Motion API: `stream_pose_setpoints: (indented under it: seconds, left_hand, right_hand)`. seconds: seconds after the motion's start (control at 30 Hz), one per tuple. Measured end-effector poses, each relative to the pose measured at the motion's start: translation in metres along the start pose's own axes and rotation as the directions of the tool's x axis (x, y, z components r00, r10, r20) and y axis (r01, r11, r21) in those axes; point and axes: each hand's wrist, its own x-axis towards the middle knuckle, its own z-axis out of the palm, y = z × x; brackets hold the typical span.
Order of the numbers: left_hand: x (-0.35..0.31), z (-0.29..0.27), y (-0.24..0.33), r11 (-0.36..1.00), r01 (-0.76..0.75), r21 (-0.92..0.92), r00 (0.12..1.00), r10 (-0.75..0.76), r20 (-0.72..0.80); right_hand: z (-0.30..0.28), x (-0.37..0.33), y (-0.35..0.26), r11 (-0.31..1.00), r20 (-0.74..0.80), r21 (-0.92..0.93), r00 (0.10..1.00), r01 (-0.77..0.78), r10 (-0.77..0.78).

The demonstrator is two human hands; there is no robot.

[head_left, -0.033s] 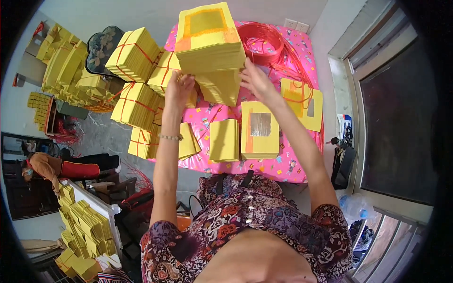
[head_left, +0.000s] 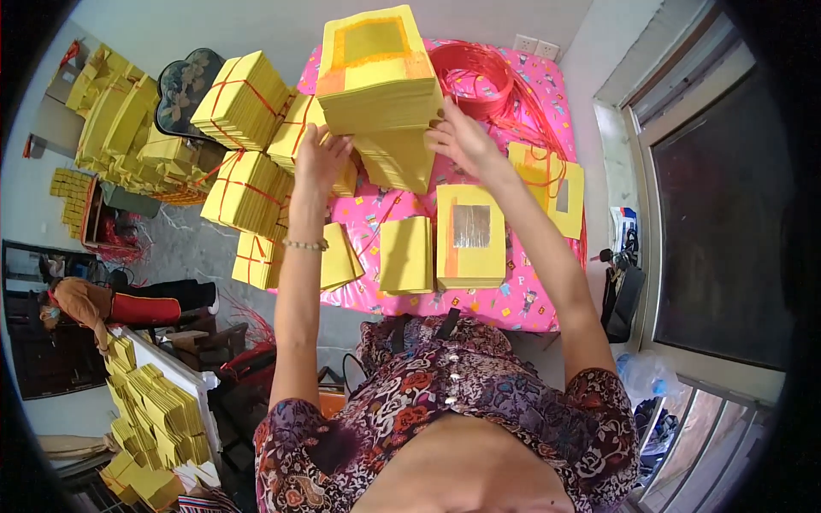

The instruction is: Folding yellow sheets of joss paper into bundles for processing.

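A tall stack of yellow paper sheets (head_left: 380, 111) stands toward the back of the table, its top sheet bearing an orange-bordered rectangle. At its left side is my left hand (head_left: 321, 158), fingers apart and fingertips close to the lower edge of the upper bundle. My right hand (head_left: 469, 144) is at the stack's right side with its fingers spread, the fingertips at or very near the paper. Whether either hand presses on the stack I cannot tell. Nearer me lie a small yellow stack (head_left: 406, 255) and a yellow stack with a silver square (head_left: 472, 235).
Yellow bundles tied with red string (head_left: 248, 184) crowd the table's left side. A red strapping coil (head_left: 479, 90) lies behind on the pink tablecloth (head_left: 368, 295). Loose yellow sheets (head_left: 547, 188) lie to the right. Another person (head_left: 128, 299) works at the far left.
Both hands have shifted very slightly to the left. The paper stack stays in place.
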Motion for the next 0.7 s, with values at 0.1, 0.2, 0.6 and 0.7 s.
stream_pose_setpoints:
  seconds: [0.1, 0.2, 0.6, 0.7]
  left_hand:
    - [0.005, 0.010, 0.021, 0.988, 0.149, -0.035, 0.987, -0.151, -0.054]
    - [0.007, 0.016, 0.028, 0.991, 0.134, 0.021, 0.989, -0.132, -0.061]
    - [0.034, 0.027, 0.045, 0.900, 0.157, 0.407, 0.986, -0.169, -0.005]
    - [0.029, 0.044, 0.044, 0.892, 0.074, 0.445, 0.997, -0.060, -0.045]
  right_hand:
    - [0.007, 0.015, -0.028, 0.959, 0.095, 0.231, 0.985, -0.163, 0.145]
    - [0.008, 0.020, -0.043, 0.906, 0.021, 0.306, 0.953, -0.294, 0.302]
    - [0.020, 0.031, -0.083, 0.921, 0.079, -0.019, 0.918, -0.388, 0.389]
    - [0.018, 0.028, -0.089, 0.905, 0.038, -0.019, 0.904, -0.425, 0.425]
